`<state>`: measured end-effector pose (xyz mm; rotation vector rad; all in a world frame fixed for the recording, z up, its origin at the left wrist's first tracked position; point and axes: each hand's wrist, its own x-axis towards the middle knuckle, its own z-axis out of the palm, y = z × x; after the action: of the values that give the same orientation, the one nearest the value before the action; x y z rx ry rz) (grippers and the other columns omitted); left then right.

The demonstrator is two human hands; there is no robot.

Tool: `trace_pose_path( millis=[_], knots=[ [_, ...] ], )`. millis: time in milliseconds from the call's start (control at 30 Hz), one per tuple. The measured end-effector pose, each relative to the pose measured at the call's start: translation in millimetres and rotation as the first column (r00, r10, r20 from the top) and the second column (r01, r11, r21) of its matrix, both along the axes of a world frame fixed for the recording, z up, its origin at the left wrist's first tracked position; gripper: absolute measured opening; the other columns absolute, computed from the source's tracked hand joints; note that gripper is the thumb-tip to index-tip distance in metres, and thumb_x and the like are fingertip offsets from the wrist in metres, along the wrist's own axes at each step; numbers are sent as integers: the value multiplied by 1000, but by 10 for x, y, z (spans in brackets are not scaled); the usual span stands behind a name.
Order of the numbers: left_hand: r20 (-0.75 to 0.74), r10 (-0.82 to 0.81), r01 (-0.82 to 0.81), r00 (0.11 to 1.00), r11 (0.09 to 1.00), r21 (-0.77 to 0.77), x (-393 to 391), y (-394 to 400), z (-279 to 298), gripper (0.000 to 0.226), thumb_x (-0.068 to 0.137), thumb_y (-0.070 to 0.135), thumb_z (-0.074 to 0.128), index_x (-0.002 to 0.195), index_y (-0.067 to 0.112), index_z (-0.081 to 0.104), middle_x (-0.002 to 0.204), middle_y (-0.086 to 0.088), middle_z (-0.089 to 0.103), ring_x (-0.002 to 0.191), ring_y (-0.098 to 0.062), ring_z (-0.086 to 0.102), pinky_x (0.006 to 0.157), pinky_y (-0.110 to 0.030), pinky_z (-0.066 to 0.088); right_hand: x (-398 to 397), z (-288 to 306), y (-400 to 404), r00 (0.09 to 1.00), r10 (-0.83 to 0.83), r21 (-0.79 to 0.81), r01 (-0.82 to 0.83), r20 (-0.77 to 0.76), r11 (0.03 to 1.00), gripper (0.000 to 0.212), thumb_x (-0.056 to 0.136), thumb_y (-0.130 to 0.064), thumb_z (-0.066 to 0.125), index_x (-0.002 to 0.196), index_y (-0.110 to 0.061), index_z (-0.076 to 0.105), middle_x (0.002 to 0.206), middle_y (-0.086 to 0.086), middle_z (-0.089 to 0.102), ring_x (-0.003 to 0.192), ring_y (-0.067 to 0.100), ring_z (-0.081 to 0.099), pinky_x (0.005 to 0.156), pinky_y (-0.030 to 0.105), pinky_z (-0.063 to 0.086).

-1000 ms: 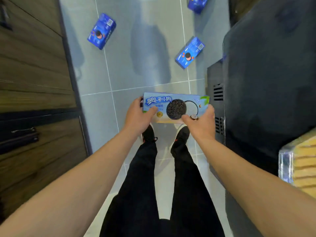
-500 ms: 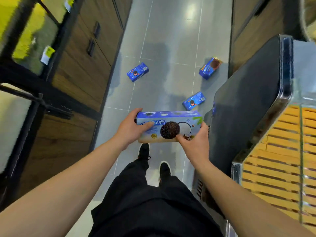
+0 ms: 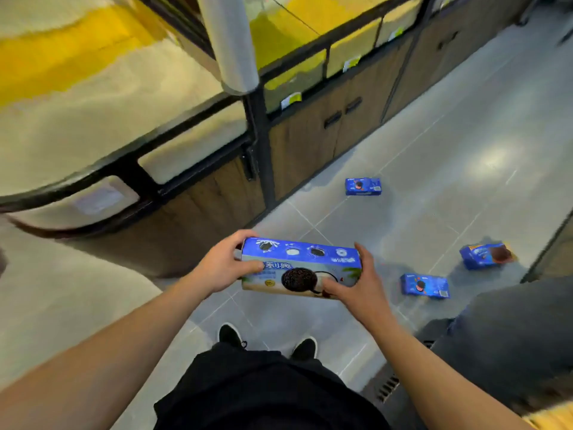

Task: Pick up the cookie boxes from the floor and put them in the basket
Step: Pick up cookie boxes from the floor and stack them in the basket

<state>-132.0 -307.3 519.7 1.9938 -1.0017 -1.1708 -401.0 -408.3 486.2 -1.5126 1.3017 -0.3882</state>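
A long light-blue cookie box point(image 3: 300, 268) with a dark cookie printed on its front is held level in front of me, above the floor. My left hand point(image 3: 221, 266) grips its left end and my right hand point(image 3: 359, 285) grips its right end. Three smaller blue cookie boxes lie on the grey tiled floor: one far ahead point(image 3: 362, 186), one near the right point(image 3: 424, 285), and one further right with an orange side point(image 3: 486, 255). No basket shows in this view.
A glass-fronted display counter with wooden cabinet doors point(image 3: 310, 135) runs along the left. A dark grey unit with a vent point(image 3: 508, 330) stands close on my right. My black shoes point(image 3: 266, 341) stand on the tiles below the box.
My view has swung left and up, bringing the display counter into sight and pushing the dark unit to the lower right. Both hands still hold the box, which now sits higher.
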Motion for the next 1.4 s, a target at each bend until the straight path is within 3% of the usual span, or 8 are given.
trace_pose_path(
  millis=[100,167,367,467,600,967,1200,1400],
  knots=[
    [-11,166,-166,986,986,-20,295,618,58,54,60,39,80,108,40,56,104,2,64,96,-24,64,80,-45,58,534,79,125,978,206,-10,-206,26,978,90,71,-23,87,144,-29,35,121,-9,61,99,3,63,76,5,44],
    [-18,270,-271,963,962,-39,439,1004,65,53,66,29,82,111,36,56,109,-1,64,95,-24,64,79,-40,58,880,137,277,955,295,-40,-294,22,955,81,72,-21,86,139,-27,40,109,-16,61,91,-7,61,69,1,43],
    [20,588,-586,809,809,-48,883,2571,51,85,53,54,77,131,43,45,108,16,62,94,-13,67,88,-33,54,2131,262,1211,809,587,-81,-584,25,808,77,73,-20,86,136,-25,42,104,-27,54,81,-24,55,67,0,42],
    [57,715,-713,697,699,-61,1145,3391,58,77,67,38,83,134,38,45,106,14,63,92,-9,66,90,-31,53,2764,281,1881,710,704,-91,-700,20,708,81,72,-25,86,139,-26,40,103,-27,59,83,-17,60,68,4,47],
    [81,836,-833,543,548,-74,1478,4311,46,82,71,31,83,141,35,41,112,9,61,94,-7,59,76,-9,41,3522,264,2711,579,815,-125,-807,27,577,81,72,-23,86,138,-25,40,102,-21,61,84,-12,63,71,9,51],
    [87,978,-979,190,196,-65,2175,5837,76,82,72,32,82,142,33,40,116,7,58,98,-9,57,85,-18,41,5127,287,4234,271,962,-139,-954,-31,264,82,73,-32,84,140,-26,37,110,-9,64,94,5,67,87,32,58],
    [103,989,-991,108,115,-65,3221,6356,48,79,72,35,81,141,33,41,116,7,60,96,-9,59,73,-12,44,6401,175,4782,188,981,-117,-975,38,191,76,77,-26,82,138,-28,37,102,-24,58,90,0,65,82,27,58],
    [126,991,-997,38,45,-56,4392,6652,138,78,71,39,82,138,34,43,119,5,62,95,-4,62,67,-10,48,7789,180,5072,74,997,-88,-993,38,77,77,78,-33,81,139,-29,35,113,-10,62,94,4,66,73,18,57]
  ],
)
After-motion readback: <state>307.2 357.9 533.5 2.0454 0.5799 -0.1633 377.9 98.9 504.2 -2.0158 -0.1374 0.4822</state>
